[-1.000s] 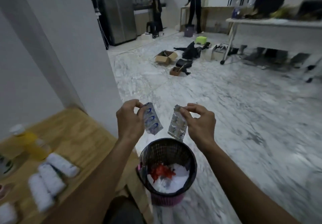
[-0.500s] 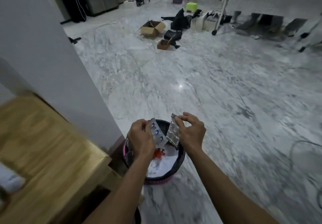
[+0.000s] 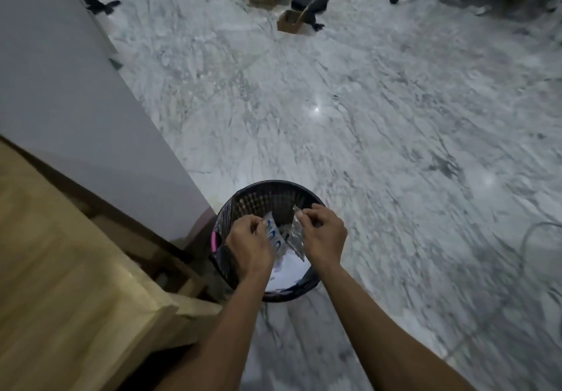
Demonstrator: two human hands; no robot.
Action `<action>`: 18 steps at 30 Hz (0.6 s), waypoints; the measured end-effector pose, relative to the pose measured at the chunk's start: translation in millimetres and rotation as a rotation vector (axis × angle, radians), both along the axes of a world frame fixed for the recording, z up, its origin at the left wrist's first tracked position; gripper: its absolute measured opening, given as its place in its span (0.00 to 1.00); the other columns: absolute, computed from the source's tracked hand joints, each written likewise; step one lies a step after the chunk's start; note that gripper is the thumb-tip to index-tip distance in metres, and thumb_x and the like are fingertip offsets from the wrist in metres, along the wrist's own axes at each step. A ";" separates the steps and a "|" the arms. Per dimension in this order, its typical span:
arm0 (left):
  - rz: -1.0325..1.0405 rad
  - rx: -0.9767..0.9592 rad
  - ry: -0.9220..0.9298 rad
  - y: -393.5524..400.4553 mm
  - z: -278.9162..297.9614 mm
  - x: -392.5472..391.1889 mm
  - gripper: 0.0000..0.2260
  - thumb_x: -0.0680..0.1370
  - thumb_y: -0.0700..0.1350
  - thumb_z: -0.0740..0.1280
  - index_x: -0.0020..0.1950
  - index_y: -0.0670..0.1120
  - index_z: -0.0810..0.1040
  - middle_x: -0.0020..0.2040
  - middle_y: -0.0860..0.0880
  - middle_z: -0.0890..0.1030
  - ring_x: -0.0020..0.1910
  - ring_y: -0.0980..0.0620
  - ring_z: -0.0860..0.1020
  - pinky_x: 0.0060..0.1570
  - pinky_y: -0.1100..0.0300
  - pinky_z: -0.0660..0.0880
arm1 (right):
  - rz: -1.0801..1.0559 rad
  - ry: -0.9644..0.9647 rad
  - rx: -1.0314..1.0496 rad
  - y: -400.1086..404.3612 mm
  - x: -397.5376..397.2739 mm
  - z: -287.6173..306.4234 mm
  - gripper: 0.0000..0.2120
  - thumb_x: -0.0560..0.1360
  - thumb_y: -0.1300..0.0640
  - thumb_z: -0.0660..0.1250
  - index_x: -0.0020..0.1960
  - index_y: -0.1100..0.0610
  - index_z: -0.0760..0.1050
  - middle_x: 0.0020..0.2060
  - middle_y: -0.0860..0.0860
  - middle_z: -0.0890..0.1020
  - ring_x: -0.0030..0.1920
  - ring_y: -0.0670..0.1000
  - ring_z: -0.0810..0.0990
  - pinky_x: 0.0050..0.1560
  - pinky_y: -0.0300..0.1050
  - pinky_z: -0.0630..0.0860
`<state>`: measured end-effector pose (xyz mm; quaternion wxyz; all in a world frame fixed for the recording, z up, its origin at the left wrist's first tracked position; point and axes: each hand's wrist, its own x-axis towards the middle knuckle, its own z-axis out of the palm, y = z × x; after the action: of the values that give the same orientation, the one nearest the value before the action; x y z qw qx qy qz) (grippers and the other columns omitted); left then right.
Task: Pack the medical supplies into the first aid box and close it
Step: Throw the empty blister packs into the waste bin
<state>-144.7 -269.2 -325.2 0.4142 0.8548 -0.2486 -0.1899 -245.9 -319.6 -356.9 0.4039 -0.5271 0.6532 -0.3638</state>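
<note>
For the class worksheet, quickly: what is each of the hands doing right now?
Left hand: closed, pinching a blue-printed blister strip over the black mesh waste bin.
Right hand: closed, pinching a silver foil blister strip.

Dim indoor light, cool grey cast. Two small specular glints on marble floor (image 3: 365, 101), one mid-frame, one further right, suggesting overhead lamps. Wooden counter (image 3: 60, 269) at left smeared by motion blur, grain unreadable. Floor veining streaked at right and bottom edges. Wide-angle distortion: white wall (image 3: 76, 92) leans, far clutter at top bends away. Left hand (image 3: 248, 246) and right hand (image 3: 324, 235) moderately sharp; blister packs between them soft, print unreadable. Mesh wastebasket (image 3: 267, 199) interior dark, white liner bright.
</note>
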 end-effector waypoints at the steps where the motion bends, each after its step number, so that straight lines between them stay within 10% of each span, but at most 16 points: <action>1: -0.004 0.005 0.006 -1.5 -4.5 2.2 0.02 0.76 0.39 0.71 0.43 0.43 0.82 0.43 0.46 0.83 0.42 0.48 0.80 0.41 0.61 0.71 | 0.002 0.014 0.006 -0.5 2.0 -3.4 0.08 0.73 0.51 0.74 0.48 0.55 0.85 0.58 0.50 0.83 0.58 0.49 0.80 0.56 0.43 0.76; 7: -0.061 -0.003 0.002 -6.3 -12.8 8.7 0.14 0.76 0.42 0.72 0.60 0.40 0.81 0.57 0.44 0.82 0.55 0.47 0.79 0.51 0.62 0.70 | 0.035 -0.017 0.051 -4.1 9.5 -9.9 0.19 0.74 0.50 0.74 0.62 0.57 0.80 0.59 0.50 0.81 0.57 0.48 0.79 0.54 0.36 0.73; 18: -0.086 -0.005 0.008 -1.0 -12.3 13.2 0.14 0.76 0.43 0.71 0.61 0.41 0.80 0.58 0.44 0.82 0.57 0.47 0.79 0.52 0.62 0.70 | 0.037 -0.029 0.112 1.2 13.1 -9.1 0.20 0.74 0.48 0.72 0.64 0.53 0.78 0.59 0.49 0.82 0.57 0.47 0.79 0.55 0.39 0.74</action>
<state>-131.5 -270.3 -337.5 0.4090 0.8414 -0.2837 -0.2103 -232.9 -318.4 -366.0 0.4491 -0.5101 0.6568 -0.3268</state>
